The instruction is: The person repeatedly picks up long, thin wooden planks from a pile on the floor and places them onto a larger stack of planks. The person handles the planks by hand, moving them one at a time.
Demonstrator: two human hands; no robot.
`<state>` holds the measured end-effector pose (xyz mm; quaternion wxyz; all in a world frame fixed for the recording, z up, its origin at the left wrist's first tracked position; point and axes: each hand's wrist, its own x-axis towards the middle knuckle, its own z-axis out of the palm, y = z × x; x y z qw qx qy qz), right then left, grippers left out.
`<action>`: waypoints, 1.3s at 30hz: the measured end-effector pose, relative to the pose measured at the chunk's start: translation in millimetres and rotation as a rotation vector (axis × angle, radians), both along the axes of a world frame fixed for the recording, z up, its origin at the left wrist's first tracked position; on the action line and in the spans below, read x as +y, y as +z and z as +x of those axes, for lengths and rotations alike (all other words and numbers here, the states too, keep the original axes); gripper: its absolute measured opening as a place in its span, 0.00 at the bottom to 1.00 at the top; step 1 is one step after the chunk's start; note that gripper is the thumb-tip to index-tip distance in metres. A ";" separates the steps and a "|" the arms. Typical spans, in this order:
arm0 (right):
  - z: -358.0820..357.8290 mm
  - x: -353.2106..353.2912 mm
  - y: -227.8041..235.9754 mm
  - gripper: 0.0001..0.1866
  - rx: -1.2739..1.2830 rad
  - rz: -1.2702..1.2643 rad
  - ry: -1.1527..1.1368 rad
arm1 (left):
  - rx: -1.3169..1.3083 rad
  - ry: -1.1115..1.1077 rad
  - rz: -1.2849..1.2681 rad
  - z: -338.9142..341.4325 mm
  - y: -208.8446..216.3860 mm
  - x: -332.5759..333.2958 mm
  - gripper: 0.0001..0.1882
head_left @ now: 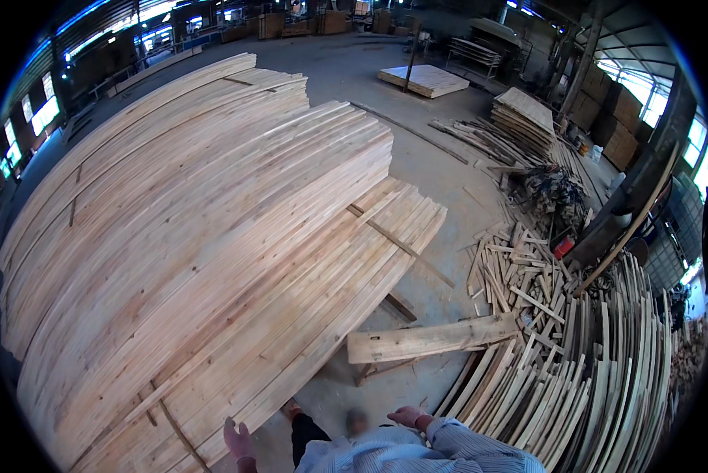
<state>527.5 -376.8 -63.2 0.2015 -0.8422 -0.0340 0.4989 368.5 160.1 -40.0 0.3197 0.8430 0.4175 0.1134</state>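
My left hand (239, 441) is at the lower edge of the view, beside the near edge of a low layer of pale planks (291, 347). Its fingers are apart and nothing shows in them; whether it touches the wood I cannot tell. In front of my body, my right hand (407, 415) hangs empty, its fingers loosely stretched to the left. A short wide board (425, 340) lies raised just beyond it. Higher stacks of long planks (212, 197) rise to the left of the low layer, and a thin wooden strip (409, 251) lies across its far end.
Many narrow slats (559, 394) lie bundled at my right. Beyond them are a heap of short offcuts (519, 276), a red container (564, 247) and a leaning pole (634, 225). Grey concrete floor (425, 162) runs between the stacks toward a flat pile of panels (429, 80).
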 end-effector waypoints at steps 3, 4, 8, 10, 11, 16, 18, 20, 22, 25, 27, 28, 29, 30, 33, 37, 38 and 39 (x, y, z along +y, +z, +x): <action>0.2 19.9 21.3 0.39 0.036 -0.060 -0.146 | 0.247 -0.124 0.003 70.7 -5.8 54.2 0.32; -2.8 25.1 24.0 0.39 0.024 -0.086 -0.134 | 0.321 -0.158 0.009 91.9 -10.8 74.5 0.33; -24.3 36.7 10.2 0.40 0.039 -0.135 -0.051 | 0.541 -0.306 0.088 168.0 -53.6 156.4 0.37; -42.2 37.7 -2.7 0.38 0.120 -0.169 -0.035 | 0.636 -0.364 0.122 199.9 -81.5 187.1 0.37; -56.8 30.6 1.7 0.33 -0.007 0.020 -0.007 | 0.643 -0.364 0.161 214.2 -93.4 200.3 0.39; -87.6 63.8 5.4 0.28 0.128 -0.077 -0.173 | 0.759 -0.454 0.346 285.2 -135.9 250.9 0.45; -84.3 82.2 18.2 0.27 0.198 -0.121 -0.204 | 0.767 -0.484 0.376 302.4 -152.0 263.2 0.45; -74.0 101.6 30.0 0.27 0.233 -0.143 -0.213 | 0.775 -0.515 0.353 313.2 -167.8 274.3 0.43; -62.6 118.3 40.3 0.26 0.263 -0.156 -0.219 | 0.825 -0.547 0.231 319.4 -182.8 284.8 0.41; -48.1 136.5 47.6 0.25 0.282 -0.160 -0.224 | 0.883 -0.641 0.375 326.4 -205.5 299.7 0.32; -43.7 141.9 48.2 0.24 0.289 -0.159 -0.226 | 0.850 -0.636 0.382 330.1 -218.6 307.1 0.25; -43.8 143.1 47.3 0.24 0.288 -0.160 -0.223 | 0.878 -0.636 0.351 331.7 -223.3 309.2 0.22; -43.5 142.9 45.5 0.24 0.291 -0.156 -0.226 | 0.858 -0.641 0.391 332.5 -225.8 310.8 0.20; -45.1 141.9 43.8 0.24 0.295 -0.156 -0.230 | 0.884 -0.649 0.389 332.2 -225.9 310.0 0.18; -48.6 137.5 37.7 0.23 0.292 -0.154 -0.238 | 0.928 -0.777 0.413 321.0 -207.9 298.5 0.13; -42.3 135.8 43.8 0.34 0.131 -0.119 -0.224 | 0.932 -0.923 0.325 284.9 -147.8 258.4 0.13; -33.1 135.3 47.1 0.35 0.205 -0.180 -0.341 | 0.920 -0.933 0.328 274.8 -132.5 245.2 0.14; -27.2 135.7 53.8 0.36 0.191 -0.150 -0.352 | 0.910 -0.945 0.331 261.2 -116.3 231.9 0.14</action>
